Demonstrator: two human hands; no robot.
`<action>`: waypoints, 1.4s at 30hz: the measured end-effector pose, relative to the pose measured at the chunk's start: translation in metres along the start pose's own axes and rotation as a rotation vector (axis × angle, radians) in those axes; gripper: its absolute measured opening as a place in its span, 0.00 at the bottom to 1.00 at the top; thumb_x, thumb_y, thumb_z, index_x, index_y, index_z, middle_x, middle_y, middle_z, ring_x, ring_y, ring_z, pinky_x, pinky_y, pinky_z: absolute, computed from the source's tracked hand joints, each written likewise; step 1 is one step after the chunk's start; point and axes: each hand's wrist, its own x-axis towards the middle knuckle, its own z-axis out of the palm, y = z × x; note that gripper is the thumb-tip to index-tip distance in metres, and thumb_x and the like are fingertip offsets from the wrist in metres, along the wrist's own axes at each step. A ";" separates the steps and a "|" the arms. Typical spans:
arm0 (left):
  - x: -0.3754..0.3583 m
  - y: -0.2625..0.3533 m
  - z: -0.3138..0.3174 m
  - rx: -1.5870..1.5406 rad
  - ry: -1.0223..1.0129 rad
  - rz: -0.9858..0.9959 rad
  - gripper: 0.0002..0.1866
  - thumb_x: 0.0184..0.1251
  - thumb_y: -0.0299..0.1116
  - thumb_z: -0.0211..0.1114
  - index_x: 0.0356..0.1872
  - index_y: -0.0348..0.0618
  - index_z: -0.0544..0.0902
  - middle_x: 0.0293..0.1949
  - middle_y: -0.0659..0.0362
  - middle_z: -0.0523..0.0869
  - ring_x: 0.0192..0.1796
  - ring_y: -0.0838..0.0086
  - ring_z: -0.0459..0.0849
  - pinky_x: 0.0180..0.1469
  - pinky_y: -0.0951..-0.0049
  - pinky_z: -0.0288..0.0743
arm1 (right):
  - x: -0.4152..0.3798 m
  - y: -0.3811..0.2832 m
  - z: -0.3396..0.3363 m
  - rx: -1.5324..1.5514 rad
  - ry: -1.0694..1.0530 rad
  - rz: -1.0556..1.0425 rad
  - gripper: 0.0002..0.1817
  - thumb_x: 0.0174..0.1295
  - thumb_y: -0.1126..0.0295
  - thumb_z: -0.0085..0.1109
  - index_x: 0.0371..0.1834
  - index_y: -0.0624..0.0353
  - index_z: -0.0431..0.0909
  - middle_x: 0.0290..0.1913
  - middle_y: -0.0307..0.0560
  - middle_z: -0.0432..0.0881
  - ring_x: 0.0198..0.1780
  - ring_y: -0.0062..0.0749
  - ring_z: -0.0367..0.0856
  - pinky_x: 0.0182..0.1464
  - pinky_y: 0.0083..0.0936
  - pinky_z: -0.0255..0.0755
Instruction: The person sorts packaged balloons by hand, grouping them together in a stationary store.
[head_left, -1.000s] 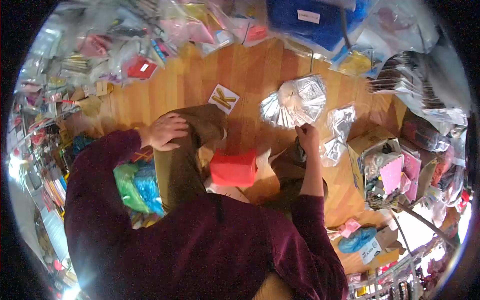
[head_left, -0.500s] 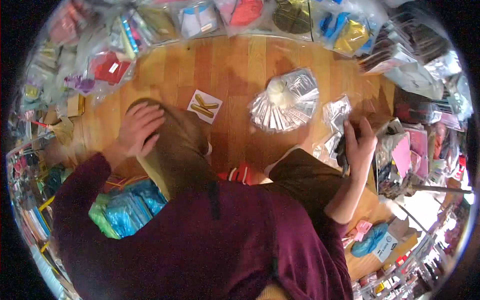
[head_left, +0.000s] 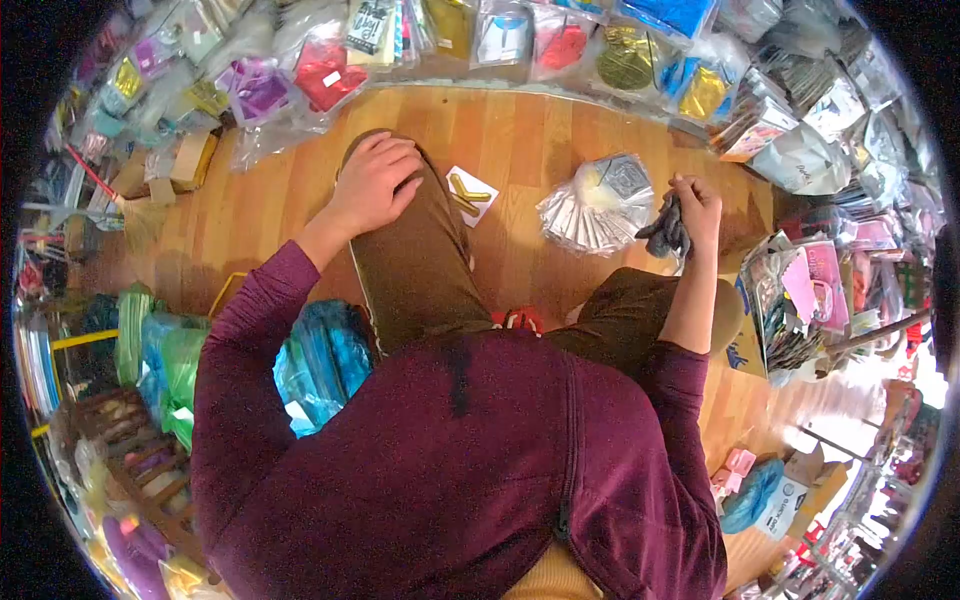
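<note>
My left hand (head_left: 378,180) rests on my left knee, its fingers loosely spread and nothing held. At the right, my right hand (head_left: 697,200) has its fingers closed on a dark crumpled cloth-like item (head_left: 666,232) that hangs beside a fan of clear plastic packets (head_left: 597,215). A pale round piece lies on top of those packets. Between my knees and the far goods, a white card with a gold letter K (head_left: 470,194) lies on the wooden floor, right of my left knee.
Bagged goods (head_left: 565,45) line the far edge of the floor. An open box of packets (head_left: 790,300) stands at the right. Blue plastic bags (head_left: 322,362) lie left of my body, and a cardboard carton (head_left: 795,495) is at the lower right.
The view has shifted. My right hand has lifted the dark item up from near my right knee. My left hand stays on my left knee.
</note>
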 end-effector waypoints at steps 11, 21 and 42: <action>0.035 0.003 -0.007 -0.423 -0.143 -0.305 0.10 0.56 0.35 0.59 0.32 0.38 0.78 0.33 0.54 0.80 0.40 0.61 0.79 0.44 0.67 0.71 | -0.016 -0.012 -0.016 0.130 -0.009 0.024 0.12 0.59 0.66 0.56 0.26 0.63 0.78 0.22 0.37 0.77 0.24 0.15 0.70 0.29 0.14 0.64; 0.185 -0.003 0.062 -0.530 -0.228 0.105 0.15 0.59 0.39 0.58 0.40 0.37 0.76 0.35 0.49 0.81 0.40 0.58 0.80 0.42 0.65 0.73 | 0.010 0.069 0.010 0.032 0.077 0.277 0.13 0.57 0.65 0.58 0.25 0.66 0.78 0.22 0.40 0.77 0.24 0.16 0.69 0.28 0.15 0.63; 0.203 -0.011 0.066 -0.399 -0.719 -0.026 0.22 0.54 0.41 0.62 0.48 0.41 0.72 0.42 0.49 0.77 0.47 0.56 0.76 0.47 0.58 0.71 | 0.086 0.225 0.111 -0.531 -0.076 0.318 0.21 0.62 0.56 0.46 0.23 0.58 0.84 0.24 0.47 0.82 0.30 0.35 0.81 0.39 0.28 0.71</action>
